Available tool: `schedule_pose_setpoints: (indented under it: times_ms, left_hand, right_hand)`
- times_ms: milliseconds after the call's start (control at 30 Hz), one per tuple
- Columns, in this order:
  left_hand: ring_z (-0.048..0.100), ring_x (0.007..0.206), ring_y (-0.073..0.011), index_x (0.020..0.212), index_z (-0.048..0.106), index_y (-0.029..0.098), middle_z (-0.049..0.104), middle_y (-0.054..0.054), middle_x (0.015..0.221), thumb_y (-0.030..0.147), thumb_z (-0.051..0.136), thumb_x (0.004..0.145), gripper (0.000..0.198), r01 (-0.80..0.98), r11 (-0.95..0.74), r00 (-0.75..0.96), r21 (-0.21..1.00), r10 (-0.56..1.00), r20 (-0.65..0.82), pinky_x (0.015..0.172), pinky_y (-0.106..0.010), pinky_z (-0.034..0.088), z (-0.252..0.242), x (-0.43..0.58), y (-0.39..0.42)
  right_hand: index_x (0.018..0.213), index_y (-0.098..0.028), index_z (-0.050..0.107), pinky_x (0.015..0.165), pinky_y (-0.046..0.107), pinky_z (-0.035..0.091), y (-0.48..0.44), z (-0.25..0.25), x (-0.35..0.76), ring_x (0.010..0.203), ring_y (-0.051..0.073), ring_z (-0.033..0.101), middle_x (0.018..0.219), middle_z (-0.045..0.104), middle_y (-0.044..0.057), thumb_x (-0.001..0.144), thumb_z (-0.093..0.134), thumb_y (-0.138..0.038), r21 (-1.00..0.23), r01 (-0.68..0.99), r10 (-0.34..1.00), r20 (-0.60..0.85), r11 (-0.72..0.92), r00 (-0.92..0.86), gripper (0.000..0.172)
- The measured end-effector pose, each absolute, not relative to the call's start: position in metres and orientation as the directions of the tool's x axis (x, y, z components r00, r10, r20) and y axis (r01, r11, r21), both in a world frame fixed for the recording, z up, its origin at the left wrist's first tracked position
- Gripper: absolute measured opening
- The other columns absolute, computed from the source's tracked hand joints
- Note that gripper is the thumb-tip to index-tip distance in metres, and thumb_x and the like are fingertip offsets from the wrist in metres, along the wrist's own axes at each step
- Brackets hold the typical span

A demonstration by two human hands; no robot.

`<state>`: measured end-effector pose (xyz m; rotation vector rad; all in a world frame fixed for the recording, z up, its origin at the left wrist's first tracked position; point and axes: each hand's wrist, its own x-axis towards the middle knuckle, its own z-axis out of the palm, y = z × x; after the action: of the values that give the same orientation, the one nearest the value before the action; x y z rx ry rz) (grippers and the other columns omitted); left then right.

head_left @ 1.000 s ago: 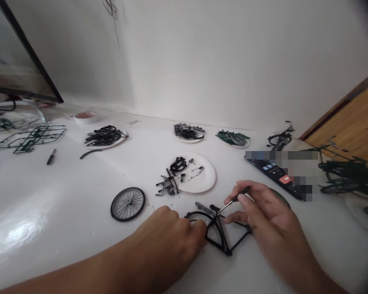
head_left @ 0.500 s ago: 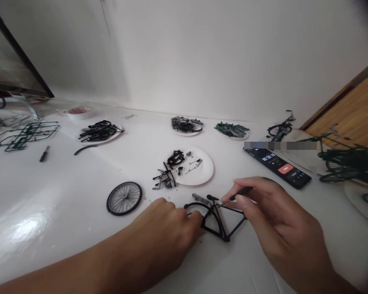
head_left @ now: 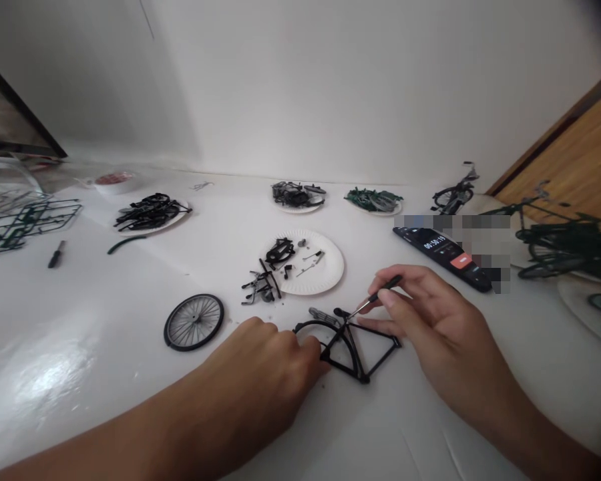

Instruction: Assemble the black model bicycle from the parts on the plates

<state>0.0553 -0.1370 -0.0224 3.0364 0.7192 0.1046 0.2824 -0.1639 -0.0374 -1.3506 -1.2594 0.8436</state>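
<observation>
Left hand [head_left: 265, 364] curled narrowly over a model bicycle frame [head_left: 353, 354], fingertips on its curved rear arc; frame lying flat on a white table [head_left: 80, 381]. Right hand [head_left: 431, 314] in a narrow pinch around a small screwdriver [head_left: 378, 295], tip just beside the frame's black saddle [head_left: 340, 312]. Left of the frame, a spoked wheel [head_left: 193, 322]. Farther off, a paper plate [head_left: 325, 264] holding small black and silver parts, more parts beside it; to the right, a phone [head_left: 443, 257]. Beyond, plates of parts [head_left: 175, 217] and a dark green model bicycle [head_left: 565, 250].
</observation>
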Motion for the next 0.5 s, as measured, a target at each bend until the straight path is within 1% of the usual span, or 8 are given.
schedule_pose_setpoints:
  times_ms: [233,367,433,500]
  left_hand:
    - [0.047,0.045,-0.0188,0.085,0.054,0.021,0.053,0.002,0.062,0.012,0.051,0.098,0.016,0.446,-0.894,0.891,0.031,0.448,0.077,0.048,-0.035,0.013,-0.0236,0.0553,-0.1379]
    - [0.045,0.045,-0.0179,0.085,0.056,0.02,0.053,0.002,0.062,0.011,0.05,0.098,0.017,0.458,-0.887,0.887,0.057,0.46,0.031,0.049,-0.033,0.014,-0.0219,0.0561,-0.1375]
    - [0.045,0.045,-0.0176,0.084,0.057,0.02,0.053,0.002,0.062,0.01,0.05,0.097,0.018,0.466,-0.882,0.884,0.069,0.467,0.006,0.049,-0.033,0.014,-0.0201,0.0563,-0.1375]
    - [0.045,0.046,-0.0176,0.083,0.057,0.02,0.053,0.001,0.062,0.01,0.049,0.098,0.019,0.47,-0.88,0.882,0.071,0.471,-0.005,0.049,-0.033,0.014,-0.0185,0.0565,-0.1374]
  right_hand:
    - [0.103,-0.024,0.06,0.078,0.039,0.067,-0.1615,-0.039,0.281,0.086,0.018,0.068,0.098,0.058,0.003,0.093,0.062,-0.038,-0.99,0.117,0.977,0.1,0.079,0.186,0.018]
    - [0.101,-0.022,0.059,0.079,0.04,0.067,-0.1598,-0.0392,0.2818,0.083,0.017,0.069,0.097,0.058,0.003,0.092,0.064,-0.036,-0.998,0.039,0.986,0.049,0.043,0.162,0.017]
    - [0.101,-0.022,0.059,0.08,0.04,0.067,-0.1595,-0.0386,0.2821,0.082,0.016,0.069,0.097,0.058,0.002,0.092,0.064,-0.037,-0.999,0.026,0.987,0.04,0.037,0.157,0.018]
    - [0.1,-0.022,0.059,0.081,0.039,0.066,-0.1598,-0.0373,0.2824,0.082,0.016,0.07,0.094,0.06,0.002,0.093,0.065,-0.038,-0.998,0.049,0.987,0.037,0.03,0.153,0.018]
